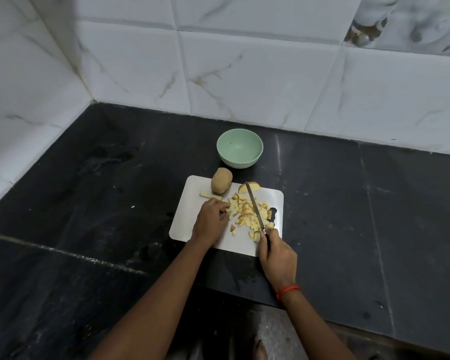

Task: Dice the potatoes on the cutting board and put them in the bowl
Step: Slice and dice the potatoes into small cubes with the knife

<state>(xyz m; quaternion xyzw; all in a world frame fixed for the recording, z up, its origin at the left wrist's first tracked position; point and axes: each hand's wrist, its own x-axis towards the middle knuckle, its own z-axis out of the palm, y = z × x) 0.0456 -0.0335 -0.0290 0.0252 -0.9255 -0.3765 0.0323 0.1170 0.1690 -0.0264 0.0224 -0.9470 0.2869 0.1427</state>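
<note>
A white cutting board (192, 219) lies on the black counter. A pile of diced potato (246, 214) covers its middle. A whole unpeeled potato (220, 180) stands at the board's far edge, a potato wedge (252, 187) lies to its right, and a cut strip (210, 196) lies to its left. My right hand (277, 255) grips the knife (255, 206), whose blade lies across the pile. My left hand (212, 219) pinches potato pieces at the pile's left side. The green bowl (239, 148) sits empty beyond the board.
The black stone counter (89, 203) meets white marble-look tiled walls (244, 74) at the back and left, forming a corner. The counter's front edge runs just below my right wrist. A small white scrap (133, 206) lies left of the board.
</note>
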